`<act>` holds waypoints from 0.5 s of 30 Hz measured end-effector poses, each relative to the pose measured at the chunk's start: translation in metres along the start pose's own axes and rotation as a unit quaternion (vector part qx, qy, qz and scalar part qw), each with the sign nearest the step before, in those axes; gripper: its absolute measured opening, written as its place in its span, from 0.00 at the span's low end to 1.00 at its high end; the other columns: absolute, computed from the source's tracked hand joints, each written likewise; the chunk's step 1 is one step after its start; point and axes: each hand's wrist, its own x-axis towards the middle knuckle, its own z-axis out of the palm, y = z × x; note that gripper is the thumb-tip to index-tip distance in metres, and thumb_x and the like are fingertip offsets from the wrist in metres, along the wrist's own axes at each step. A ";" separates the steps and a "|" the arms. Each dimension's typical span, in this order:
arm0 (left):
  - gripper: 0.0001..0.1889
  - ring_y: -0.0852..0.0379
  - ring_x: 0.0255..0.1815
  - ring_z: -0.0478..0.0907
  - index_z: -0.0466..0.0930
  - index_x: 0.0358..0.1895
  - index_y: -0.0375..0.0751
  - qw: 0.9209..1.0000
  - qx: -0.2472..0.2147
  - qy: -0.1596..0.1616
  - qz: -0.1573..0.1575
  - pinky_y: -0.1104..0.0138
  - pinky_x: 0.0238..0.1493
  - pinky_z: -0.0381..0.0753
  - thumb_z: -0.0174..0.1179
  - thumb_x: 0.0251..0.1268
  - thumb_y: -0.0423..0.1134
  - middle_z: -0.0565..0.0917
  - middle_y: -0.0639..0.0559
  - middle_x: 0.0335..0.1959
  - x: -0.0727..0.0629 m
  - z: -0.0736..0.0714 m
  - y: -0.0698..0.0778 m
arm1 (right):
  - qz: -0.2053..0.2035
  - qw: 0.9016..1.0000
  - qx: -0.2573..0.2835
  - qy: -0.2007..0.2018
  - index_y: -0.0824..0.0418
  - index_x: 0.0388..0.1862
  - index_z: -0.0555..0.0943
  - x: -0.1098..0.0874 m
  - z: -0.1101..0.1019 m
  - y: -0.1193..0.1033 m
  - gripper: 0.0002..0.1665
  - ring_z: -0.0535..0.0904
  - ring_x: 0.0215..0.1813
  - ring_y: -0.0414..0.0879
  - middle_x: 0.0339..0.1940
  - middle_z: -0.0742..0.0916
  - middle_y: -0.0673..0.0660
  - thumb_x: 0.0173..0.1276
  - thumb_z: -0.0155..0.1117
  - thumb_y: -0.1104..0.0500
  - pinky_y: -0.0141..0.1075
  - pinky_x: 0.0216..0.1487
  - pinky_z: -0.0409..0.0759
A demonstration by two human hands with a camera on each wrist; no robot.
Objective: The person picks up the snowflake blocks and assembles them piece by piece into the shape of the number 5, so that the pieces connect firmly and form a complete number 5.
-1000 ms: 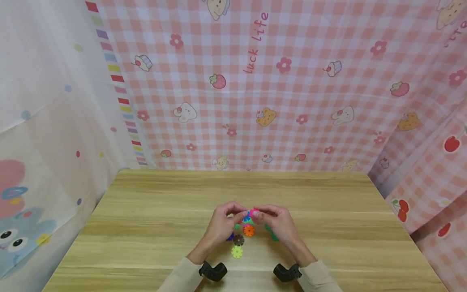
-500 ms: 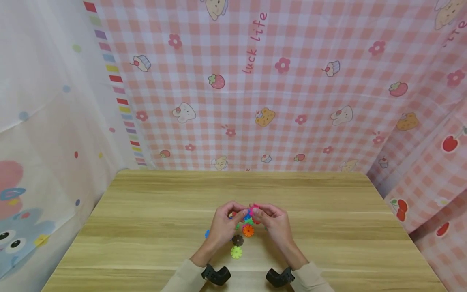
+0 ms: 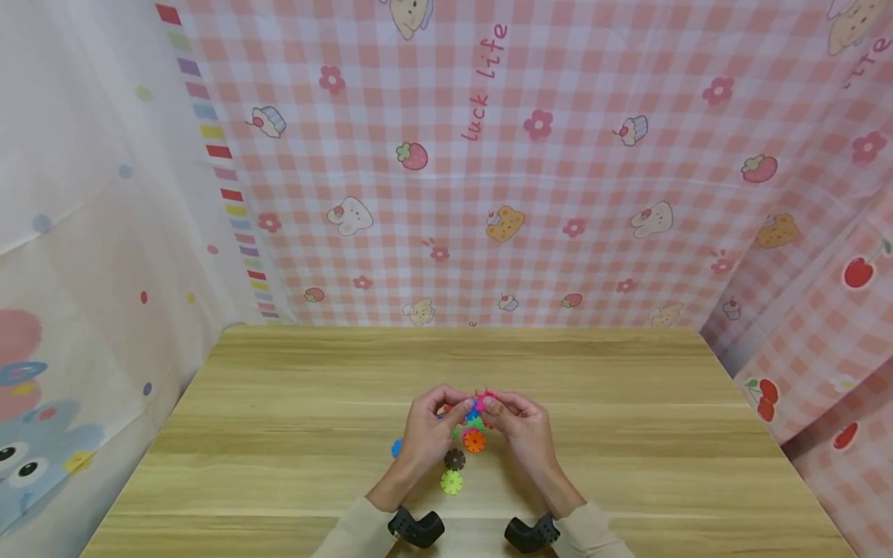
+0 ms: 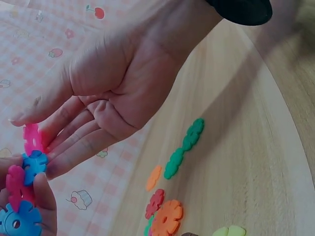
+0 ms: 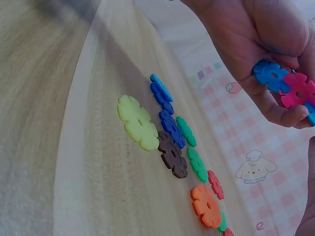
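Flower-shaped plastic interlocking discs make up a short chain between my hands, alternating pink and blue. My left hand (image 3: 427,430) pinches its blue and pink discs; in the right wrist view one blue disc (image 5: 270,74) and one pink disc (image 5: 298,91) show against its curled fingers. My right hand (image 3: 529,434) holds the pink disc (image 4: 33,137) at the other end between thumb and fingers. That pink disc meets a blue disc (image 4: 35,166); I cannot tell how far their slots are pushed together. Both hands are above the table, near each other.
Loose discs lie below the hands on the wooden table (image 3: 279,465): orange (image 3: 474,441), brown (image 3: 455,459), yellow-green (image 3: 451,483) and blue (image 3: 397,448). Green discs (image 4: 184,147) lie under the right hand. A pink checked cloth (image 3: 593,178) hangs behind the table.
Both forearms have drawn slightly inward, and the right hand has shifted a little left. A blue disc now shows left of the left wrist; green discs by the right hand are now covered in the head view.
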 end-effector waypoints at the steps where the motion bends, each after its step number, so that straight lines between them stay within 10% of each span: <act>1: 0.03 0.58 0.32 0.78 0.84 0.38 0.38 1.000 0.000 0.000 0.002 0.62 0.36 0.84 0.63 0.68 0.34 0.85 0.44 0.36 0.000 0.000 0.000 | 0.001 1.000 0.008 -0.001 0.85 0.53 0.74 0.000 0.000 0.000 0.25 0.88 0.41 0.41 0.41 0.91 0.52 0.69 0.66 0.64 0.34 0.45 0.85; 15: 0.03 0.55 0.35 0.79 0.84 0.38 0.36 1.000 -0.004 -0.009 -0.003 0.68 0.35 0.82 0.63 0.67 0.32 0.86 0.43 0.39 0.001 -0.001 0.000 | 0.011 0.999 0.043 -0.006 0.77 0.49 0.81 -0.001 0.002 0.004 0.14 0.88 0.44 0.44 0.39 0.91 0.54 0.70 0.64 0.66 0.39 0.49 0.84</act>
